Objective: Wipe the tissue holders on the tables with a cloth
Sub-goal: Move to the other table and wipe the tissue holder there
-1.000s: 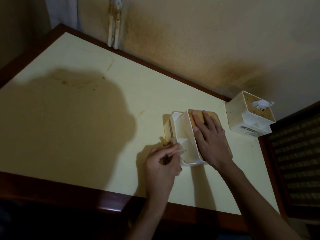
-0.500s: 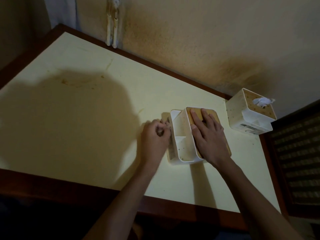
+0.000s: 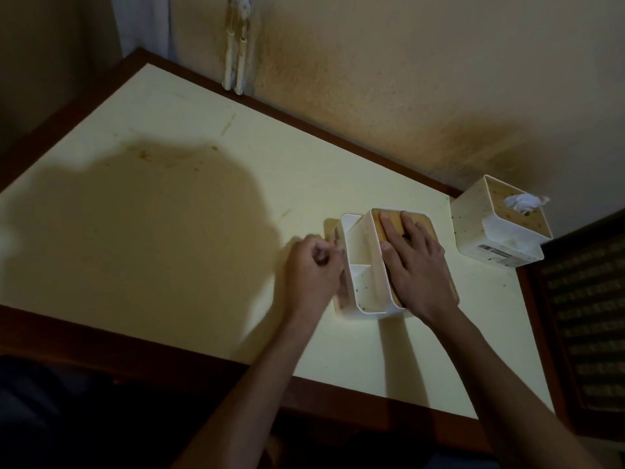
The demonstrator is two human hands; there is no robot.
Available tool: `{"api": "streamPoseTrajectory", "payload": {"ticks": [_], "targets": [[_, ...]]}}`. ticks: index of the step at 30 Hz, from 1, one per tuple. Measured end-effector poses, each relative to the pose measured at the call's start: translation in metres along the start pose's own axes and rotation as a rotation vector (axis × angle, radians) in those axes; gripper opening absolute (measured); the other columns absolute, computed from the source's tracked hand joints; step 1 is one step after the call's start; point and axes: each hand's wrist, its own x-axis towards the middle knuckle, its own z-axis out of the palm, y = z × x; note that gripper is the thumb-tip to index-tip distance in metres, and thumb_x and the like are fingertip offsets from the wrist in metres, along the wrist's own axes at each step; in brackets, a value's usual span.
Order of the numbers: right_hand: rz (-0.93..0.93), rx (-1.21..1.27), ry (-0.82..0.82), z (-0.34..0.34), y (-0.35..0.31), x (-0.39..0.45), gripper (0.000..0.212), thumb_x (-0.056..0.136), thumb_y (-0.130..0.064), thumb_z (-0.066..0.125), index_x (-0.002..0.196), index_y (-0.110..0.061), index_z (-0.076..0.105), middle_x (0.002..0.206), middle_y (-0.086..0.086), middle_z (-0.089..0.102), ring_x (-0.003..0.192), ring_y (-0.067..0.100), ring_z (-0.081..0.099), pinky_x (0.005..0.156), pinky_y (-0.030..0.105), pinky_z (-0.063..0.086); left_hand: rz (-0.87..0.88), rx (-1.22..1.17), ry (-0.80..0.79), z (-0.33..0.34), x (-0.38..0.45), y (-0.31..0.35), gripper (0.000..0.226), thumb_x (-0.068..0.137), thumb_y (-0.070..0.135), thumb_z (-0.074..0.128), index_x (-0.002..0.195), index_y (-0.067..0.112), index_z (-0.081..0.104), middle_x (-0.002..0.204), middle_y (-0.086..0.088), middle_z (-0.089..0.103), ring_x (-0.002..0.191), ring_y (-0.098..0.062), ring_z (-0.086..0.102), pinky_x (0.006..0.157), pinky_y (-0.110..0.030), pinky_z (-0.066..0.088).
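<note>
I am pressing my right hand (image 3: 417, 265), fingers spread flat, on the white plastic tissue holder with a wooden lid (image 3: 368, 265) lying mid-worktop (image 3: 169, 231). My left hand (image 3: 313, 265), fingers curled closed, is touching its side; whether it grips anything I cannot tell. A second white tissue holder (image 3: 497, 225) is standing nearby at the wall.

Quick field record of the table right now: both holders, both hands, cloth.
near holder: white plastic tissue holder with wooden lid, on the cream table
far holder: matching white holder at the far right corner, tissue sticking out
right hand: flat on the wooden lid
left hand: curled at the near holder's left side
cloth: cannot be made out
</note>
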Motion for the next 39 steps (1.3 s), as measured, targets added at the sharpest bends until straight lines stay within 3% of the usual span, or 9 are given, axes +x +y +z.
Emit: {"api": "streamPoseTrajectory", "payload": {"ticks": [3, 7, 10, 15, 19, 25, 30, 36, 39], "targets": [[0.018, 0.076, 0.014, -0.005, -0.007, -0.002, 0.06, 0.089, -0.063, 0.003, 0.147, -0.049, 0.012, 0.16, -0.007, 0.012, 0.147, 0.016, 0.005, 0.115, 0.055, 0.013, -0.081, -0.169, -0.004, -0.001, 0.03, 0.028, 0.02, 0.083, 0.028, 0.07, 0.07, 0.021, 0.057, 0.061, 0.002, 0.064, 0.051, -0.015, 0.059, 0.05, -0.038, 0.056], [0.041, 0.117, -0.006, -0.01, -0.01, -0.004, 0.061, 0.086, -0.067, 0.005, 0.145, -0.053, 0.013, 0.16, -0.008, 0.012, 0.147, 0.016, 0.004, 0.116, 0.051, 0.012, -0.029, -0.22, -0.072, -0.001, 0.042, 0.055, 0.012, 0.084, 0.018, 0.067, 0.074, 0.013, 0.06, 0.059, 0.007, 0.058, 0.05, -0.001, 0.052, 0.045, -0.018, 0.043], [0.038, 0.122, 0.002, -0.014, -0.013, -0.007, 0.058, 0.086, -0.064, 0.008, 0.143, -0.054, 0.012, 0.16, -0.007, 0.012, 0.147, 0.016, 0.005, 0.117, 0.049, 0.011, -0.05, -0.173, -0.122, 0.004, 0.038, 0.049, 0.011, 0.083, 0.016, 0.066, 0.079, 0.006, 0.061, 0.058, 0.005, 0.06, 0.047, -0.004, 0.051, 0.044, -0.02, 0.044], [0.057, 0.153, 0.008, -0.018, -0.016, -0.006, 0.059, 0.084, -0.066, 0.007, 0.141, -0.055, 0.013, 0.16, -0.008, 0.012, 0.146, 0.015, 0.006, 0.117, 0.047, 0.01, 0.155, -0.054, -0.224, 0.003, 0.04, 0.05, 0.013, 0.084, 0.02, 0.069, 0.095, 0.019, 0.063, 0.09, 0.004, 0.065, 0.074, -0.006, 0.064, 0.051, -0.014, 0.046], [0.047, 0.131, 0.003, -0.015, -0.013, -0.006, 0.056, 0.085, -0.065, 0.005, 0.139, -0.057, 0.009, 0.16, -0.008, 0.011, 0.146, 0.016, 0.005, 0.117, 0.047, 0.01, 0.347, 0.252, -0.2, 0.011, 0.044, 0.049, 0.012, 0.086, 0.018, 0.065, 0.091, 0.025, 0.072, 0.092, 0.004, 0.063, 0.081, -0.006, 0.061, 0.064, -0.008, 0.043], [-0.004, 0.048, 0.012, 0.0, 0.001, 0.003, 0.058, 0.092, -0.063, 0.003, 0.148, -0.049, 0.017, 0.16, -0.009, 0.014, 0.148, 0.015, 0.005, 0.116, 0.051, 0.014, 0.6, 0.381, -0.199, 0.002, 0.042, 0.031, 0.018, 0.08, 0.022, 0.067, 0.094, 0.016, 0.077, 0.099, 0.0, 0.071, 0.093, -0.013, 0.066, 0.084, -0.027, 0.051], [-0.023, -0.029, -0.025, 0.008, 0.009, 0.006, 0.067, 0.088, -0.067, -0.01, 0.147, -0.049, 0.015, 0.16, -0.014, 0.009, 0.148, 0.014, -0.001, 0.115, 0.05, 0.014, 0.635, 0.533, -0.379, -0.008, 0.048, 0.022, 0.05, 0.066, 0.023, 0.082, 0.114, 0.014, 0.07, 0.119, -0.005, 0.064, 0.104, -0.024, 0.063, 0.095, -0.031, 0.046], [0.035, 0.117, 0.021, -0.008, -0.008, -0.003, 0.061, 0.089, -0.064, 0.006, 0.147, -0.05, 0.016, 0.16, -0.008, 0.011, 0.147, 0.015, 0.004, 0.117, 0.049, 0.01, 0.791, 0.522, -0.36, -0.011, 0.065, 0.019, 0.04, 0.078, 0.041, 0.061, 0.107, 0.016, 0.073, 0.091, -0.007, 0.065, 0.088, -0.014, 0.066, 0.083, -0.017, 0.048], [0.044, 0.118, 0.01, -0.012, -0.012, -0.005, 0.062, 0.087, -0.064, 0.006, 0.147, -0.049, 0.016, 0.16, -0.007, 0.01, 0.147, 0.016, 0.004, 0.117, 0.049, 0.009, 0.712, 0.542, -0.368, -0.003, 0.059, 0.032, 0.029, 0.085, 0.026, 0.066, 0.111, 0.016, 0.071, 0.091, -0.011, 0.063, 0.086, -0.02, 0.063, 0.082, -0.029, 0.051]]}}
